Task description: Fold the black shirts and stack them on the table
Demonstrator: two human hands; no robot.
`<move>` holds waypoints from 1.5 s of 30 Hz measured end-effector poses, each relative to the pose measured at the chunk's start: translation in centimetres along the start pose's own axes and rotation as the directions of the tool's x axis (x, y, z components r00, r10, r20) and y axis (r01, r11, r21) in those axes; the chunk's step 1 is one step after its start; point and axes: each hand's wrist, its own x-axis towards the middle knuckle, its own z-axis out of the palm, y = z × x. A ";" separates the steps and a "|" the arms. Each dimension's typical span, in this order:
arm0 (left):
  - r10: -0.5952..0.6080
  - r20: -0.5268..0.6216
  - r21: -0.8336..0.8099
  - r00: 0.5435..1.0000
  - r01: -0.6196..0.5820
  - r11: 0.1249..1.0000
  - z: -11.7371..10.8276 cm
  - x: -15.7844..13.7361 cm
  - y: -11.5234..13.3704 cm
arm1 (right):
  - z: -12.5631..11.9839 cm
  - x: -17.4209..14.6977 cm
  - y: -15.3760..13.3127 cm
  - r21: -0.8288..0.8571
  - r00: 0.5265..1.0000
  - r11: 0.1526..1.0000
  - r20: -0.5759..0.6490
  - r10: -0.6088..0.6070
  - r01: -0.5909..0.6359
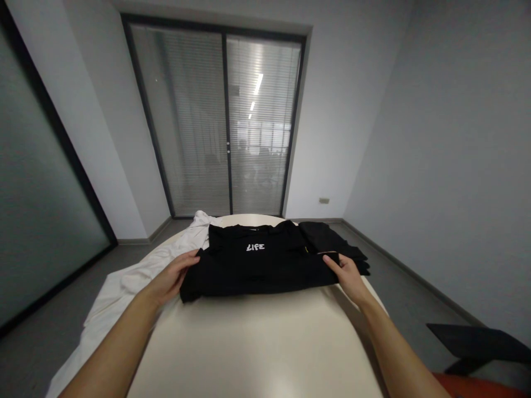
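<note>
Small room, pale table, spare clothing at the edges

White garment (124, 287) lies crumpled along the table's left side, spilling over the edge toward the grey floor (50, 326). Second dark folded garment (332, 243) sits at the far right of the round cream table (257, 337). Behind, a dark-framed sliding glass door (224, 121) with closed horizontal blinds, ceiling light strips reflected in the right pane. Dark glass panel (37, 221) on the left wall. Wall socket (324, 200) low, right of the door. Black flat surface (481, 340) and an orange-red edge (477, 387) at lower right.
</note>
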 end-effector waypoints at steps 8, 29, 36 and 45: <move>-0.493 0.619 0.559 0.611 0.099 0.823 -0.3 -2.2 0.7 | -2.5 -2.5 -0.8 -0.028 0.810 0.951 0.515 0.279 -0.309; -0.720 0.646 0.741 0.253 0.018 0.672 7.3 -4.6 -3.7 | 0.6 -0.5 2.0 -0.287 0.851 0.953 0.471 0.232 -0.102; -0.706 0.610 0.752 0.359 0.019 0.659 7.2 -3.9 -4.1 | 0.4 -0.3 2.4 -0.307 0.881 0.947 0.418 0.219 -0.090; -0.301 0.535 0.841 0.790 -0.461 0.284 7.2 -2.3 -4.5 | 0.1 -0.1 1.9 -0.398 0.828 0.905 0.450 0.334 -0.149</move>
